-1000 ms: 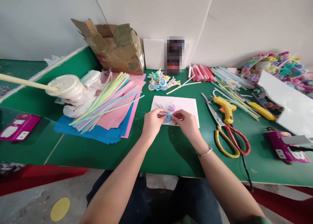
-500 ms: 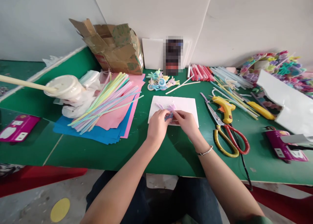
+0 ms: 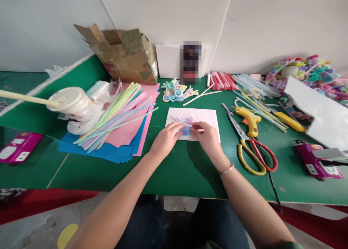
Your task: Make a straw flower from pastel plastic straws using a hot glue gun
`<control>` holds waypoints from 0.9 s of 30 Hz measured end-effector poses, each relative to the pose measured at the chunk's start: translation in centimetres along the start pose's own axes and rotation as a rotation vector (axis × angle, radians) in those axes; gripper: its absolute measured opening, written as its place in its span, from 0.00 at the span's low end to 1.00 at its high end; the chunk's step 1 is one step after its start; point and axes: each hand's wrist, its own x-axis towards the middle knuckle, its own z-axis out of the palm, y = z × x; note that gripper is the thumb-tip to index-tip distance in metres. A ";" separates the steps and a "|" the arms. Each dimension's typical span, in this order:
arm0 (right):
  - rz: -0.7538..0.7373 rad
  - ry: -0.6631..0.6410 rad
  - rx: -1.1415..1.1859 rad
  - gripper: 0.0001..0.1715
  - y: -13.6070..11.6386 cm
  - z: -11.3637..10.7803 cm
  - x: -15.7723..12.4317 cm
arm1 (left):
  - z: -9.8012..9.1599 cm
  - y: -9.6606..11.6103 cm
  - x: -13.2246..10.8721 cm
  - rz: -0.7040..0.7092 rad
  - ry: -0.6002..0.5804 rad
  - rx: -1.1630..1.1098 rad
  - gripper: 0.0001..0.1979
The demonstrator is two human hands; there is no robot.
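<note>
A blue and lilac pipe-cleaner spiral (image 3: 186, 130) sits between my two hands, over the white board (image 3: 212, 115). The fingers of my left hand (image 3: 169, 135) pinch its left edge. From the other side, my right hand (image 3: 207, 135), a bracelet at its wrist, has thumb and forefinger closed at the spiral's right edge. Just beyond the fingertips lie short lilac pipe-cleaner pieces (image 3: 189, 119) on the board. My fingers cover part of the spiral's rim.
Scissors (image 3: 246, 140) and a yellow glue gun (image 3: 250, 120) lie right of the board. Left are pipe cleaners (image 3: 116, 111) on coloured sheets and a lidded cup (image 3: 71, 100). Behind stand finished spirals (image 3: 178, 91), a blurred phone-like object (image 3: 191, 62) and a cardboard box (image 3: 127, 57).
My hands have spread slightly apart, the left one moving left, so the spiral's coiled face now shows between them. The camera view has shifted a little.
</note>
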 end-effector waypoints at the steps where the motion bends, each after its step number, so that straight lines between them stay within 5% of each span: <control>1: 0.006 -0.004 0.004 0.06 -0.1 -0.1 -0.1 | 0.0 -0.1 -0.3 0.019 -0.017 0.025 0.11; 8: 0.095 -0.009 0.057 0.03 -0.4 0.0 -0.4 | 0.0 -1.2 -2.1 0.247 -0.111 0.149 0.17; 15: 0.089 -0.023 0.038 0.04 -0.4 0.2 -0.5 | 0.0 -1.3 -2.1 0.258 -0.124 0.118 0.16; 27: -0.142 -0.111 -0.276 0.11 -0.1 -0.3 -0.7 | -0.1 -1.7 -2.2 0.379 -0.172 0.232 0.18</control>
